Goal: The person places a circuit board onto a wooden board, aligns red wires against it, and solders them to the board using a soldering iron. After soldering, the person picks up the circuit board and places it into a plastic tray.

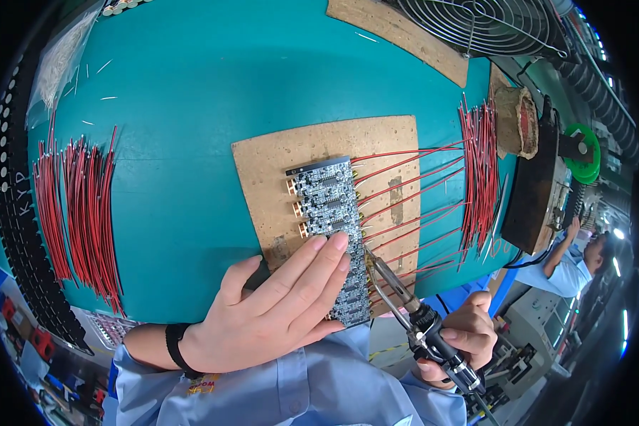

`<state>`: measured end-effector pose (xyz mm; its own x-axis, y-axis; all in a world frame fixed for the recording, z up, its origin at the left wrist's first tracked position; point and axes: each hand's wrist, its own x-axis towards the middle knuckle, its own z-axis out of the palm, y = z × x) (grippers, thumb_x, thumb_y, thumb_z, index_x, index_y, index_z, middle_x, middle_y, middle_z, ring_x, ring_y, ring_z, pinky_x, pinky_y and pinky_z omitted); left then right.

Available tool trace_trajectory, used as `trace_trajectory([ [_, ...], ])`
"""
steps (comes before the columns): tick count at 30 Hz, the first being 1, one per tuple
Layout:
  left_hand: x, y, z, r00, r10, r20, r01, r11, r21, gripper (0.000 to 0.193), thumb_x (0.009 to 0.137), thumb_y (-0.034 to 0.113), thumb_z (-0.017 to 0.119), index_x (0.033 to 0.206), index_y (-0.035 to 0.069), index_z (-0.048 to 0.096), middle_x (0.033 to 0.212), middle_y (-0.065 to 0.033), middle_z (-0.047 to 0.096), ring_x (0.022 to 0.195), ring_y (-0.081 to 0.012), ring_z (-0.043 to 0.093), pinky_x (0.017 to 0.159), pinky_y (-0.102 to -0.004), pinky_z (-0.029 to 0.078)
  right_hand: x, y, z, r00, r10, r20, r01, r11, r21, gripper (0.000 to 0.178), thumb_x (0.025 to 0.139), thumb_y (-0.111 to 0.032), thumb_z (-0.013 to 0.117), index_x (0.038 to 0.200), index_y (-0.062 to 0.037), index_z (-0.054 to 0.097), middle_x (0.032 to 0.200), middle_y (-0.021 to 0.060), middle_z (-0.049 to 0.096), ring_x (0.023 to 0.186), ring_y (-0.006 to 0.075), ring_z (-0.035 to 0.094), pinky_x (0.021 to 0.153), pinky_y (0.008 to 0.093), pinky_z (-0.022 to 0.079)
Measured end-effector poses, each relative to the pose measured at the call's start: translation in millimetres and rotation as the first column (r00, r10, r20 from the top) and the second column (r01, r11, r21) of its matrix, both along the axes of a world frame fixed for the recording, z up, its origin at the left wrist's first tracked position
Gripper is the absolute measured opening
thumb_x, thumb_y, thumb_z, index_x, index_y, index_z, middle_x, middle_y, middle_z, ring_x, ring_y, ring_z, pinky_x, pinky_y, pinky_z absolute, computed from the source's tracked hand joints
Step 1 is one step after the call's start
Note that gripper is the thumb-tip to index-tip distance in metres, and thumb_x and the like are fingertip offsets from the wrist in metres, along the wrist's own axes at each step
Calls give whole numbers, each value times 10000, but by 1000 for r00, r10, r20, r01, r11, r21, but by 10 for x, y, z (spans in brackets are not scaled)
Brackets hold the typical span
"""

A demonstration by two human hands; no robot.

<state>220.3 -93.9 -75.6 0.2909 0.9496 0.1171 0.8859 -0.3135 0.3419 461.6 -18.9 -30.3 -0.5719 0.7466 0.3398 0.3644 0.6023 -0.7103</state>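
Note:
A long populated circuit board (330, 202) lies on a brown fibreboard sheet (270, 160). My left hand (284, 298) rests palm down across its lower half, fingers stretched out and holding nothing. In my right hand (468, 341) is a soldering iron (433, 334) with a thin guide tube beside its tip. The tip meets the board's right edge, just right of my left fingertips; the exact contact is too small to make out. Several red wires (397, 188) run rightward from that edge. The board's part under my left hand is hidden.
Bundles of red wires lie at the left (89, 220) and right (479, 177). A fan guard (486, 25) stands at the back right, near a dark metal block (529, 202) and a green spool (582, 153). Another person (575, 266) sits at far right. A plastic bag (60, 64) lies back left.

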Motion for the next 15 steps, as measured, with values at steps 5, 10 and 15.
trace_trajectory([
  [5, 1, 1, 6, 1000, -3, 2, 3, 1000, -8, 653, 784, 571, 567, 1184, 55, 569, 1314, -86, 511, 1194, -182, 488, 1027, -452, 136, -10, 3, -36, 1000, 6, -22, -6, 1000, -3, 414, 603, -310, 825, 825, -60, 581, 510, 4, 548, 403, 125, 469, 542, 297, 245],
  [10, 0, 4, 9, 1000, -6, 2, 6, 1000, -13, 661, 784, 571, 569, 1197, 54, 558, 1317, -86, 508, 1194, -183, 488, 1024, -449, 137, -11, 25, -52, 999, 22, -35, -22, 1000, 3, 407, 599, -293, 827, 823, -56, 584, 516, 7, 556, 408, 127, 483, 536, 294, 250],
  [15, 6, 9, 11, 1000, -1, 6, 2, 1000, -17, 664, 784, 568, 571, 1202, 52, 553, 1317, -88, 508, 1194, -184, 488, 1021, -446, 139, -12, 20, -35, 1000, 18, -20, -18, 1000, -3, 403, 601, -291, 828, 821, -56, 586, 517, 8, 556, 412, 131, 487, 535, 293, 264],
])
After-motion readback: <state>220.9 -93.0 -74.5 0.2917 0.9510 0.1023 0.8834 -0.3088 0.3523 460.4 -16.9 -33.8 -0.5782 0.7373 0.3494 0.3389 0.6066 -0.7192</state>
